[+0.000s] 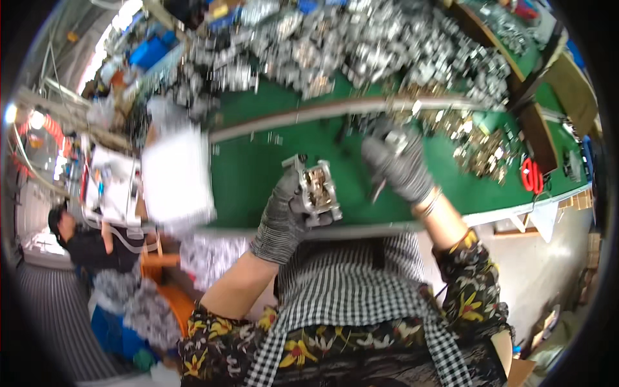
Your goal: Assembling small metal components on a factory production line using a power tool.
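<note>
One metal part (318, 188) is sitting nearside of the rail (290, 117), left grip (282, 215) clamping its left side; right grip (401, 165), hold unclear. Beyond the rail, grey pieces (387, 48) are heaping on the table (242, 177).

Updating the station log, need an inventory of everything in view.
tabletop: 1, green, centre
metal assembly: 1, silver and brown, centre
loose parts: uncountable, silver, far side
small parts: many, brassy, right
divider strip: 1, pale, across tabletop
block: 1, white, left
tool: 1, red handles, right
bin: 1, blue, upper left
other person: 1, dark clothing, far left
apron: 1, black and white, lower centre
left hand: 1, grey glove, holding metal assembly
right hand: 1, grey glove, above tabletop, contents blurred
</note>
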Action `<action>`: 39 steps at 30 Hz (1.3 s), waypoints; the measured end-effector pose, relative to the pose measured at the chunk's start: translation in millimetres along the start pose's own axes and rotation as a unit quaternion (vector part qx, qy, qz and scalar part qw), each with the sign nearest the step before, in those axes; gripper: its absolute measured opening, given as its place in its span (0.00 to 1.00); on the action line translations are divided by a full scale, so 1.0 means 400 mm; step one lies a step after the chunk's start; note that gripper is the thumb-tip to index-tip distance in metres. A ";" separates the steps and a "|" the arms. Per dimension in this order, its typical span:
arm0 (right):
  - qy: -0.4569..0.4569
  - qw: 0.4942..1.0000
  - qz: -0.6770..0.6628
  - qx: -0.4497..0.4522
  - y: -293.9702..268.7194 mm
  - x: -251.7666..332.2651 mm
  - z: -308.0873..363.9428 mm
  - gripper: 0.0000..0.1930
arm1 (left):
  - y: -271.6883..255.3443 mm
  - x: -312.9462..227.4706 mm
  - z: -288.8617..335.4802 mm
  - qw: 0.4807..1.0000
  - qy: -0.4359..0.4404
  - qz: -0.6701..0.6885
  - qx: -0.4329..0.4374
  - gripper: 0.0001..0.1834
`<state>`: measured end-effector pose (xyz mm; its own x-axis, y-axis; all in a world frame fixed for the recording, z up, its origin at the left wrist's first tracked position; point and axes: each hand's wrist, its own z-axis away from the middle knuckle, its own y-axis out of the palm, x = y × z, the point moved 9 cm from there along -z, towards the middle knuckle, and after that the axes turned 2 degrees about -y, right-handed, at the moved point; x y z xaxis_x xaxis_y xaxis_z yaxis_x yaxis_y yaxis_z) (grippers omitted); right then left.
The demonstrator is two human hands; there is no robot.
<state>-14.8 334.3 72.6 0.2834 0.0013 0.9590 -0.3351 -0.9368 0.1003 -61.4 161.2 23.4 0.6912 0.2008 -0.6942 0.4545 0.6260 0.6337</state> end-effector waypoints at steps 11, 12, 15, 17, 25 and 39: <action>0.004 0.975 -0.146 -0.166 -0.173 -0.091 -0.042 0.13 | 0.137 -0.531 -0.478 0.880 0.255 -0.349 -0.195 0.22; 0.007 0.977 -0.145 -0.157 -0.150 -0.095 -0.055 0.13 | 0.070 -0.641 -0.541 0.834 0.314 -0.384 -0.239 0.23; 0.015 0.983 -0.108 -0.147 -0.177 -0.110 -0.061 0.13 | 0.134 -0.716 -0.663 0.740 0.377 -0.506 -0.234 0.26; 0.018 0.981 -0.120 -0.153 -0.181 -0.119 -0.065 0.14 | 0.165 -0.767 -0.710 0.639 0.421 -0.591 -0.254 0.28; 0.070 0.982 -0.112 -0.137 -0.162 -0.168 -0.072 0.14 | 0.134 -0.797 -0.957 0.517 0.304 -0.762 -0.243 0.27; 0.090 0.994 -0.058 -0.016 -0.015 -0.174 -0.084 0.17 | 0.043 -0.999 -0.886 0.347 0.417 -0.778 -0.316 0.21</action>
<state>-62.5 351.6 14.2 0.1575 0.1738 0.9721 -0.3387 -0.9152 0.2185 -528.9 358.8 190.6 -0.6377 -0.7686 -0.0512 -0.4846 0.4520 -0.7490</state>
